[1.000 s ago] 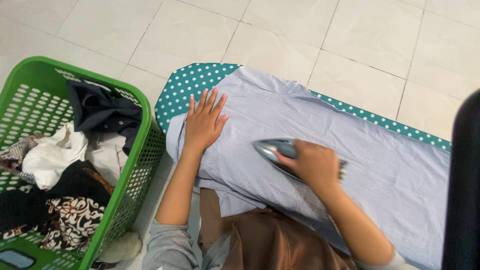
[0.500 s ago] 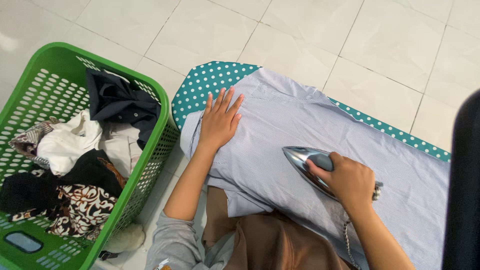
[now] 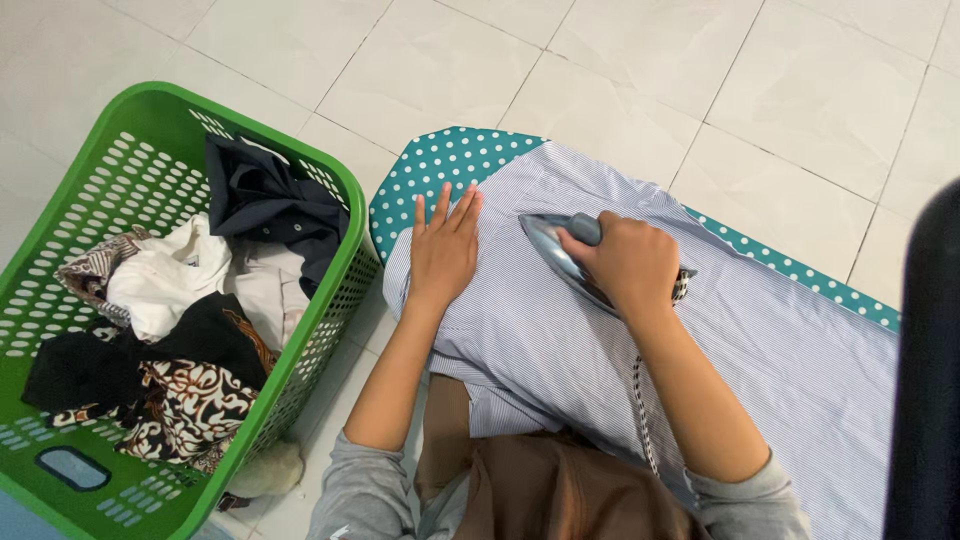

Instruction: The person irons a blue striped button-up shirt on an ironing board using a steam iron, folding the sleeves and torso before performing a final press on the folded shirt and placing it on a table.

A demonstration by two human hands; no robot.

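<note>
A blue-and-white striped shirt (image 3: 780, 360) lies spread over a teal ironing board with white dots (image 3: 440, 160). My left hand (image 3: 442, 252) lies flat on the shirt near the board's rounded end, fingers together. My right hand (image 3: 630, 262) grips the handle of a silver-grey iron (image 3: 552, 246), whose tip points toward my left hand and sits close beside it. The iron's braided cord (image 3: 640, 400) runs back along my right forearm.
A green plastic laundry basket (image 3: 330, 300) stands on the floor left of the board, holding several crumpled clothes, dark, white and patterned. Pale floor tiles (image 3: 620, 80) surround the board. A dark shape (image 3: 925, 380) covers the right edge of view.
My right hand has slid the iron up the shirt toward the board's rounded end, beside my left hand. The left hand stays pressed flat. The view shifted slightly right.
</note>
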